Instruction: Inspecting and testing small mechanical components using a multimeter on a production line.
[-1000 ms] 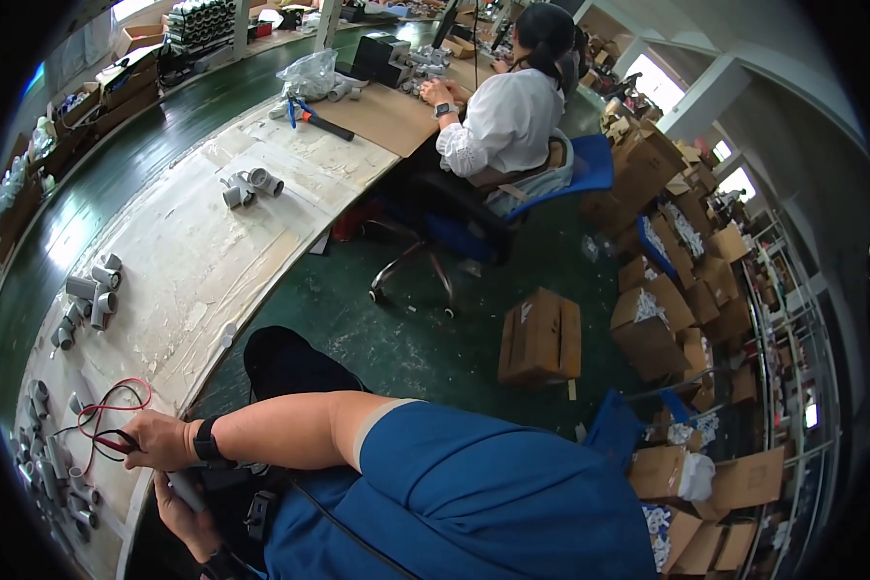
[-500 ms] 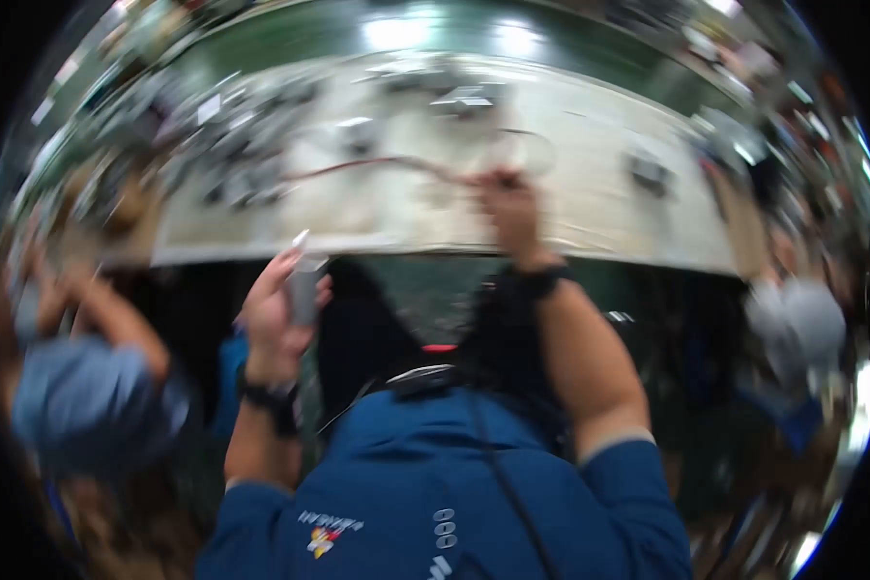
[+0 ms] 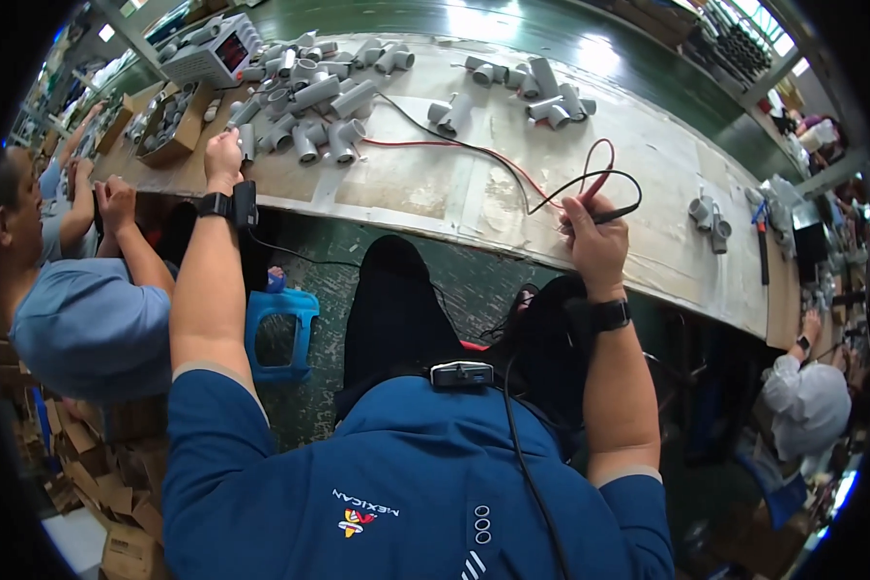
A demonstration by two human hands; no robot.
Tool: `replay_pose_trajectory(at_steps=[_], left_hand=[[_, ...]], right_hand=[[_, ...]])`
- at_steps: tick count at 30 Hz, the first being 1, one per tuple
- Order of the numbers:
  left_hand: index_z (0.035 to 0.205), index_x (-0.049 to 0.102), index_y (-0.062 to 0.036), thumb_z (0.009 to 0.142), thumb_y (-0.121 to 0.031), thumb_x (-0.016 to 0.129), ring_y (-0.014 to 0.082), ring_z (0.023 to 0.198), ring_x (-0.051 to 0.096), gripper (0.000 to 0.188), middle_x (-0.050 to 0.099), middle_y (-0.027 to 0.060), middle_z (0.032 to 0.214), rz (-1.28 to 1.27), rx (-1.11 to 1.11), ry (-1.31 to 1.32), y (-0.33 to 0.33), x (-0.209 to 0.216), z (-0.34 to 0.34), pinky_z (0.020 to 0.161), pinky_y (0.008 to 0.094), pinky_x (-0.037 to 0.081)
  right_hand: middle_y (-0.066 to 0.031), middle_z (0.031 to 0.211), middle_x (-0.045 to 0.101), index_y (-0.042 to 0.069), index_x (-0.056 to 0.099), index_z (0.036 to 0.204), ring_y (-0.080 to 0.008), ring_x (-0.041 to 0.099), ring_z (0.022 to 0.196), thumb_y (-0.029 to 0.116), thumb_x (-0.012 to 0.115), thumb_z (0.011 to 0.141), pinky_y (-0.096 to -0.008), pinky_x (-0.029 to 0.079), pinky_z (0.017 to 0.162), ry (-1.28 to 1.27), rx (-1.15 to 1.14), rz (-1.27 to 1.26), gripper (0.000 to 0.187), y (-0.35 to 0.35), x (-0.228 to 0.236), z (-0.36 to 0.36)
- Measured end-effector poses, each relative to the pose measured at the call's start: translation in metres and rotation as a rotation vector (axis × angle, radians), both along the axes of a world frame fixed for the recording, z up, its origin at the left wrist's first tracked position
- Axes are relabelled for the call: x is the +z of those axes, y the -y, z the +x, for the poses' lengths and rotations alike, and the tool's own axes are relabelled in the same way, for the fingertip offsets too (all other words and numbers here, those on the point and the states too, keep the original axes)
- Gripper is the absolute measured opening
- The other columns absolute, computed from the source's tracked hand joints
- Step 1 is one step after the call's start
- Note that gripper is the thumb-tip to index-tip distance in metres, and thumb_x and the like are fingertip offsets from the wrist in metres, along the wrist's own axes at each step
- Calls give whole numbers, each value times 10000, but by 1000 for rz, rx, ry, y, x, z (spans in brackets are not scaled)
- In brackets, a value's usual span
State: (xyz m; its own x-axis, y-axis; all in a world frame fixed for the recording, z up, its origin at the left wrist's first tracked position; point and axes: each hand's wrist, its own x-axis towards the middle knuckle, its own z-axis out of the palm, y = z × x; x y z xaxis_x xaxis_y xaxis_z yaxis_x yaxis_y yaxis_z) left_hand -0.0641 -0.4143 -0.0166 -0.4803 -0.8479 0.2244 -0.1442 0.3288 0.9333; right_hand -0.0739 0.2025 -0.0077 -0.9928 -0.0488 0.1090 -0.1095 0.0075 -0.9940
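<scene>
My left hand (image 3: 224, 159) is stretched out to the near left edge of the pile of grey pipe fittings (image 3: 309, 92), its fingers closed. A short grey fitting (image 3: 247, 143) stands against that hand's right side and looks gripped; the fingers partly hide the hold. Over the front of the table my right hand (image 3: 594, 242) is closed round a pair of test probes. The black probe (image 3: 617, 214) sticks out to the right, and the red lead (image 3: 601, 174) loops up above the fingers. Both leads run left across the table to the pile.
A grey meter box (image 3: 217, 53) stands behind an open cardboard box (image 3: 176, 126) of fittings at the far left. More fittings (image 3: 556, 101) lie at the back, others (image 3: 710, 222) at right. A blue stool (image 3: 280, 333) is below. Co-workers sit on both sides.
My left hand has moved from near my lap up and left to the pile, with the grey fitting. My right hand has shifted right with the probes. The view has sharpened.
</scene>
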Motion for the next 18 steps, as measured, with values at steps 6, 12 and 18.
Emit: replay_pose_trajectory(at_steps=[6,12,18], left_hand=[[1012,706,24,899,-334,732,362,998,686,376,709,240,1032,-562,-405,-37,-197,76,-48,863,484,543],[982,665,16,925,-368,708,413,899,644,391,677,243,920,-1160,-791,88,-312,12,-131,802,492,513],[1071,662,25,828,-217,643,457,956,638,343,674,283,1001,-1212,-831,474,-233,-27,-189,848,526,517]], right_hand=[[8,735,653,47,692,952,-48,539,574,193,750,974,-207,405,494,-5,-35,35,159,-16,-3,-6],[-1,787,627,54,765,984,-103,596,763,104,673,983,-318,496,668,-366,14,279,105,-17,-28,-22],[-167,780,696,5,704,936,-239,659,716,160,782,900,-357,531,701,-433,-38,269,177,19,-30,-25]])
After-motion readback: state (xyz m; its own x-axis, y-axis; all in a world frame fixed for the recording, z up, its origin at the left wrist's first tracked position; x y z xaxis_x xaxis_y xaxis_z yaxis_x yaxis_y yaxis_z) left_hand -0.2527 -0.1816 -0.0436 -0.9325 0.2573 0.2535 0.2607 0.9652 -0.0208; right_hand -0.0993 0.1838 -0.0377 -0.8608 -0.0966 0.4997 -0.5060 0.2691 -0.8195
